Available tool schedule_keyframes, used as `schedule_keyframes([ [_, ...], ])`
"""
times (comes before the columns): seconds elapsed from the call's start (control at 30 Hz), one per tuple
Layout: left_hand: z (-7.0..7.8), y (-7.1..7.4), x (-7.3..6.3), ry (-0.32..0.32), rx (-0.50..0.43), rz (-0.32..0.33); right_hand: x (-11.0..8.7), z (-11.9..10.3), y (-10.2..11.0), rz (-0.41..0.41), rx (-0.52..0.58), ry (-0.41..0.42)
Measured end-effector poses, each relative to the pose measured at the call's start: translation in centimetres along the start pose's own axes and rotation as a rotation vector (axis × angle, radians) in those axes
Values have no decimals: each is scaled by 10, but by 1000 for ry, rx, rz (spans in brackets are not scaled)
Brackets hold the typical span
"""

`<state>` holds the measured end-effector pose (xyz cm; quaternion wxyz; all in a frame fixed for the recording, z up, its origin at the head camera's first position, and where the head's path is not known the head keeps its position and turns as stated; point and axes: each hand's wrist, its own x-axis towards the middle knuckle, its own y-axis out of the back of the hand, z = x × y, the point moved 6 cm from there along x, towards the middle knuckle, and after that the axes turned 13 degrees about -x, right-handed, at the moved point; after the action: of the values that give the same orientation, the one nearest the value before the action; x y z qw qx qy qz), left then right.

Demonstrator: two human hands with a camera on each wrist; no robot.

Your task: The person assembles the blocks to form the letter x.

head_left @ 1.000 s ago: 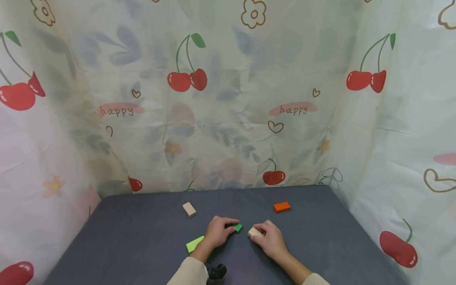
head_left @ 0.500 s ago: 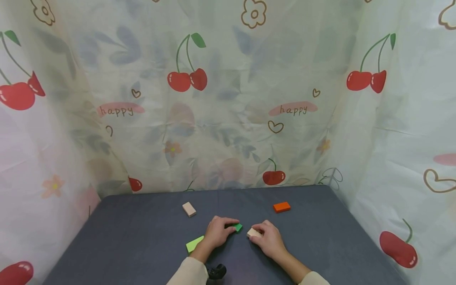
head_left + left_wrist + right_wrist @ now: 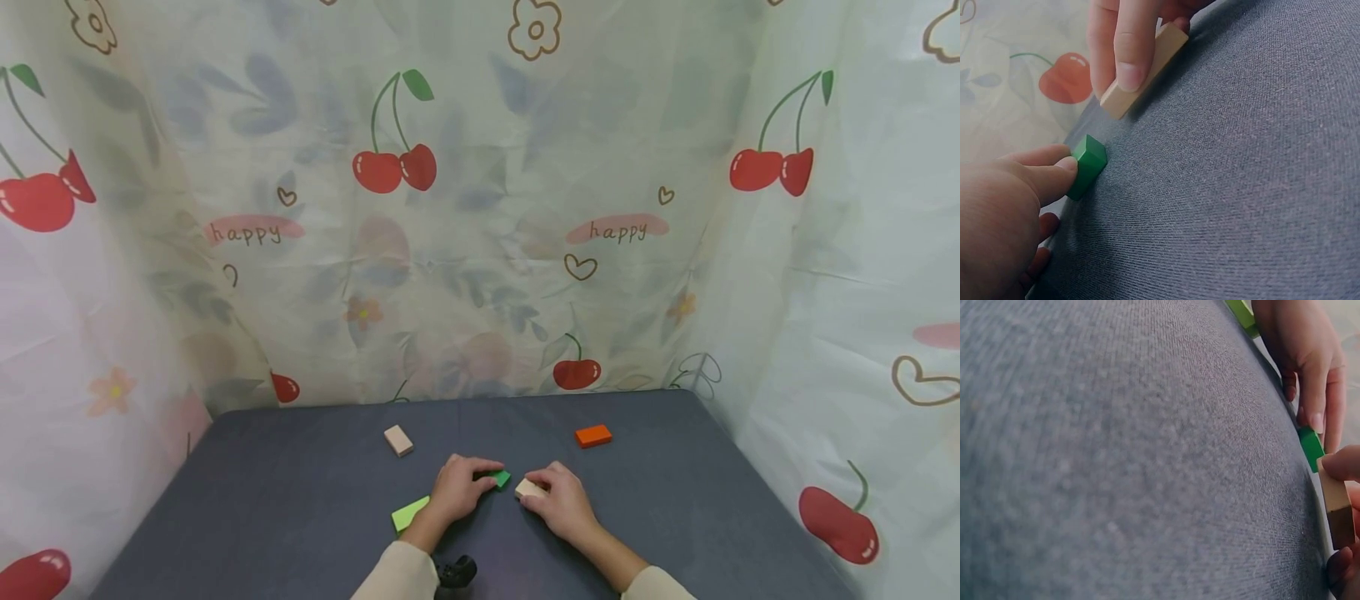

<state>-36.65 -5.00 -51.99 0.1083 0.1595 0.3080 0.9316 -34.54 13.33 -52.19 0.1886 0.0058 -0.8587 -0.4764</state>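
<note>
My left hand [image 3: 456,492] pinches a green block [image 3: 502,478] between thumb and fingers on the dark cloth. In the left wrist view the green block [image 3: 1089,164] shows its free end, the rest covered by the fingers. To its right, my right hand [image 3: 564,500] grips a pale wooden block [image 3: 529,490] by its sides. The left wrist view shows a gap between this wooden block [image 3: 1147,72] and the green one. Beside my left wrist lies a light green block [image 3: 409,513], partly hidden by the arm.
A pale pinkish block [image 3: 398,441] lies at the back left of the table [image 3: 300,500], and an orange block [image 3: 593,436] at the back right. A black object [image 3: 456,572] sits near the left sleeve. A cherry-print curtain [image 3: 480,208] surrounds the table.
My right hand has slid a little to the left with the wooden block, narrowing the gap to the green block. The left hand stays where it was.
</note>
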Motion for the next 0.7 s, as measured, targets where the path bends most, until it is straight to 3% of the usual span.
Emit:
schedule_keyframes([
  [0.7,-3,-3,0,13,-11,6,3,-8,-5,8,22,0],
])
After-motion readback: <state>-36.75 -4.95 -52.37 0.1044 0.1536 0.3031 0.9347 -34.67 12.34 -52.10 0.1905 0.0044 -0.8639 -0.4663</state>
